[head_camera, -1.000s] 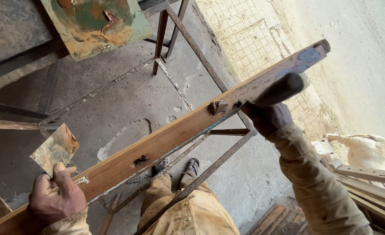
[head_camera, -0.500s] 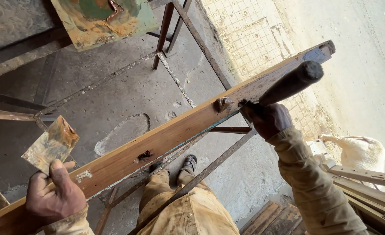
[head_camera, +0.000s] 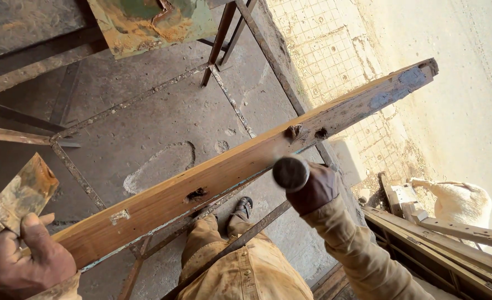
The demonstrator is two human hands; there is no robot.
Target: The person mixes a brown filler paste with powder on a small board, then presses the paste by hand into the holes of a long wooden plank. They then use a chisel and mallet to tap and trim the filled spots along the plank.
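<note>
A long worn wooden beam [head_camera: 224, 172] runs from lower left to upper right, resting on a rusty metal frame [head_camera: 79, 172]. It has dark nail holes near its middle and upper part. My left hand [head_camera: 23, 261] grips the beam's lower left end. My right hand [head_camera: 315, 189], in a dark glove and tan sleeve, is closed on a hammer [head_camera: 290, 172] whose round head points up toward the camera, just below the beam's edge. My tan trousers and shoes [head_camera: 240, 211] show beneath the beam.
A rusted, green-stained metal sheet [head_camera: 151, 22] lies at the top. A small rusty plate [head_camera: 23, 191] sits near my left hand. Stacked timber [head_camera: 451, 244] and a pale animal [head_camera: 457, 203] are at the right, beside wire mesh [head_camera: 324, 50] on the ground.
My right hand has pulled the hammer back from the beam and swung it so its head faces the camera. The left hand keeps its hold on the beam.
</note>
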